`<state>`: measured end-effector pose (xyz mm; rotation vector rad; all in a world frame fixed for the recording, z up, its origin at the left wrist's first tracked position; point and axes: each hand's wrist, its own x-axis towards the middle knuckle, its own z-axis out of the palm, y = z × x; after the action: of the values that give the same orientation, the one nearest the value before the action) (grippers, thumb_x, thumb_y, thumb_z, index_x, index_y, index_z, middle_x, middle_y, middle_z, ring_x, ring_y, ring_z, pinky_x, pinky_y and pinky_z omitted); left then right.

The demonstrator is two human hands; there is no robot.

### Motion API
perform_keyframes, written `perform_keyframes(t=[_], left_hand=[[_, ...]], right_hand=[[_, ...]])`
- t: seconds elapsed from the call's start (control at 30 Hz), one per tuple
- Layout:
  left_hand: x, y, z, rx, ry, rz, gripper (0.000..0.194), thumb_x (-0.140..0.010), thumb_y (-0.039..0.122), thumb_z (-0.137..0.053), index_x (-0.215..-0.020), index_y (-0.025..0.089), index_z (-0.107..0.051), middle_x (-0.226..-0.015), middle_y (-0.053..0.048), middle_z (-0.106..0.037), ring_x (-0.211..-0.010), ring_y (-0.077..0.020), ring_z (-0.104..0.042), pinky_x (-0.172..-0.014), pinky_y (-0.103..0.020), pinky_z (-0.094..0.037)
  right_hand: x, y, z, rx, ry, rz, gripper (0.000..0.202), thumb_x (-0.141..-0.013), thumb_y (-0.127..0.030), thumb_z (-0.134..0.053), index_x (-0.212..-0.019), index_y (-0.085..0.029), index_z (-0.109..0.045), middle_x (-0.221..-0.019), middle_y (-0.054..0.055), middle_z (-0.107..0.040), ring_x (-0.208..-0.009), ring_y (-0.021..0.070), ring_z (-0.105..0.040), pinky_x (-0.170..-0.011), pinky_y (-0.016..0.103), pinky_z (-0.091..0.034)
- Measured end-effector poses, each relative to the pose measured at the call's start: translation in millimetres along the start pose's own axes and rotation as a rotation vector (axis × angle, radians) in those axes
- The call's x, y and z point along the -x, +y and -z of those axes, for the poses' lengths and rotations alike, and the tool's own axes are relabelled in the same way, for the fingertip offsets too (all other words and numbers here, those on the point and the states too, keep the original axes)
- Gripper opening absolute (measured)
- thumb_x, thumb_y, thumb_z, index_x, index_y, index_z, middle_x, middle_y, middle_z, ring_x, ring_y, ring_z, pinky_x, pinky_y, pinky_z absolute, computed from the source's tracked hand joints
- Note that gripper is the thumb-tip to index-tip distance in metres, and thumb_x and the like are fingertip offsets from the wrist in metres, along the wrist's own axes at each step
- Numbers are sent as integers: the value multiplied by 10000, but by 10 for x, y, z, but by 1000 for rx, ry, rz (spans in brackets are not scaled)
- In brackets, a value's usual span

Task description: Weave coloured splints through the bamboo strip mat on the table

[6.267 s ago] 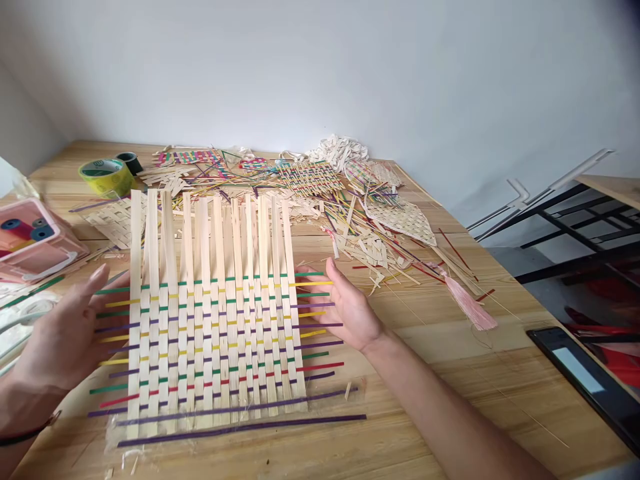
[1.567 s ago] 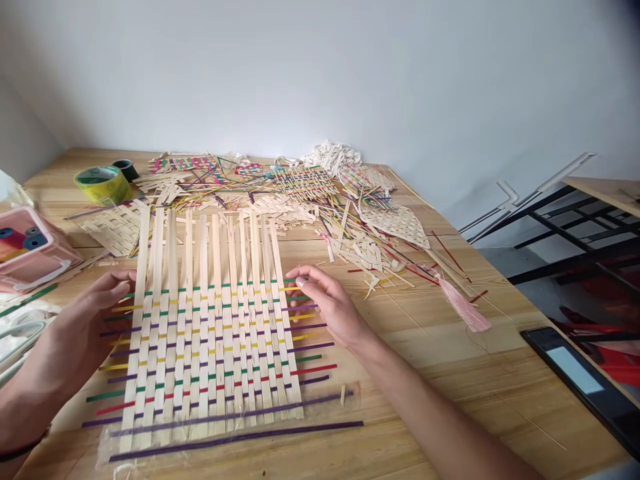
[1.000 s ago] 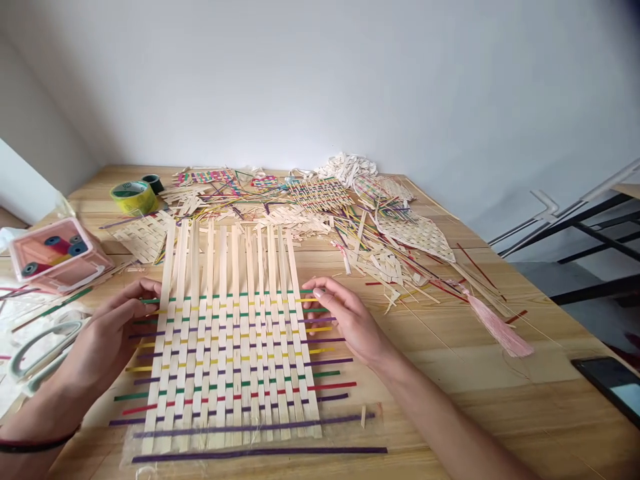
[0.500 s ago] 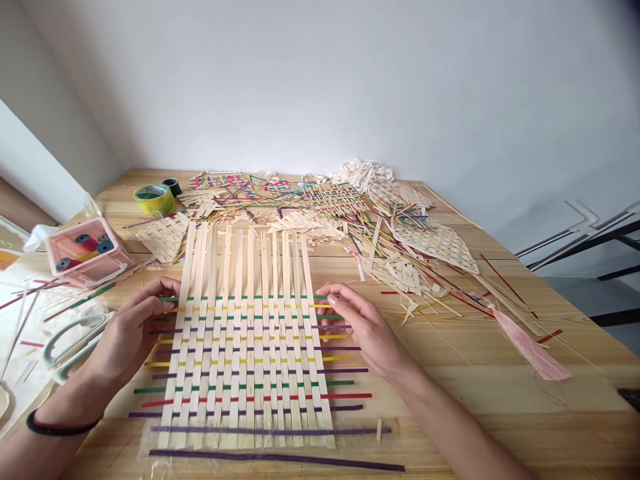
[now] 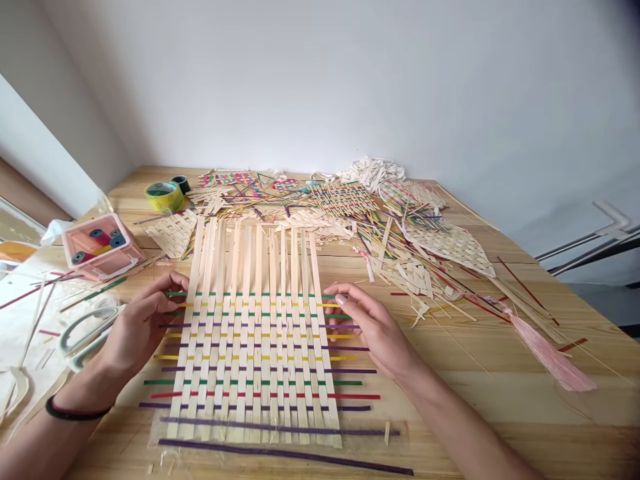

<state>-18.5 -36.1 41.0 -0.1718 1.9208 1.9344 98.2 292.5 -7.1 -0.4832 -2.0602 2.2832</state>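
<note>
A half-woven mat (image 5: pixel 257 363) of pale flat bamboo strips lies before me, crossed by green, yellow, purple and red strips. Its far ends are unwoven and fan out. At the topmost green strip (image 5: pixel 176 293), my left hand (image 5: pixel 140 327) pinches the left end. My right hand (image 5: pixel 375 327) holds that strip's right end between thumb and fingers. Clear tape (image 5: pixel 406 427) covers the mat's near edge, over a purple strip. Just in front of that edge lies another purple strip (image 5: pixel 285 455).
Scissors (image 5: pixel 75 333) lie left of my left hand, below a pink box (image 5: pixel 95 247) of thread spools. Yellow tape (image 5: pixel 165 197) stands behind. Loose strips (image 5: pixel 320 223) and woven pieces clutter the back. A woven fan (image 5: pixel 450 247) with a pink tassel (image 5: pixel 550 353) lies right.
My view has turned slightly, so the whole scene sits further right in the picture. Both hands stay at the ends of the top green strip, which looks almost unmoved.
</note>
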Motion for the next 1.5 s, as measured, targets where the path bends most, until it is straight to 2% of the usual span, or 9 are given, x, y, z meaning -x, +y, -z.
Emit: perform_keyframes(t=[0.17, 0.47, 0.73, 0.93, 1.07, 1.17, 1.5], left_hand=[[0, -1, 8, 9, -8, -11, 299, -555, 267, -663, -852, 265, -635, -787, 29, -658, -664, -187, -582, -552, -264, -477], [-61, -134, 116, -60, -41, -97, 257, -668, 269, -703, -910, 257, -617, -738, 48, -618, -589, -137, -472, -538, -245, -385], [-34, -85, 89, -88, -93, -77, 302, -684, 241, -673, -972, 228, -582, -740, 44, -647, -628, -123, -539, -598, -227, -393], [-77, -131, 136, -85, -80, -79, 332, -643, 260, -707, -954, 243, -594, -707, 63, -618, -622, -115, -505, -585, -215, -393], [-74, -110, 104, -83, -66, -69, 339, -597, 257, -710, -919, 250, -606, -697, 59, -643, -629, -130, -527, -582, -225, -412], [-73, -89, 79, -79, -65, -56, 328, -576, 255, -706, -891, 251, -613, -677, 58, -637, -608, -132, -515, -560, -232, -403], [-87, -126, 145, -85, -62, -61, 310, -582, 228, -682, -879, 237, -595, -686, 54, -618, -582, -125, -476, -540, -230, -363]], right_hand=[[2, -20, -4, -7, -7, -13, 473, -816, -648, -798, -1028, -237, -700, -992, 35, -666, -835, 180, -655, -694, 286, -609], [-10, -4, 1, 5, -7, -4, 455, -828, -631, -789, -1034, -236, -698, -968, 27, -667, -820, 172, -656, -703, 288, -606], [-22, 29, 23, 47, -34, 26, 450, -802, -540, -849, -1087, -234, -682, -969, 19, -693, -781, 161, -679, -712, 298, -601], [-21, 32, 23, 25, -67, 25, 475, -795, -505, -866, -1118, -230, -655, -969, 20, -736, -771, 161, -704, -747, 309, -595], [-27, 34, 24, 15, -87, 27, 479, -794, -500, -869, -1122, -236, -641, -905, 9, -745, -741, 170, -716, -746, 321, -597], [-33, 37, 27, 17, -80, 20, 488, -779, -495, -883, -1118, -239, -644, -938, 15, -756, -749, 174, -725, -752, 325, -606], [-35, 38, 39, 23, -82, 10, 526, -770, -514, -894, -1131, -236, -632, -912, 17, -766, -761, 181, -733, -768, 330, -617]])
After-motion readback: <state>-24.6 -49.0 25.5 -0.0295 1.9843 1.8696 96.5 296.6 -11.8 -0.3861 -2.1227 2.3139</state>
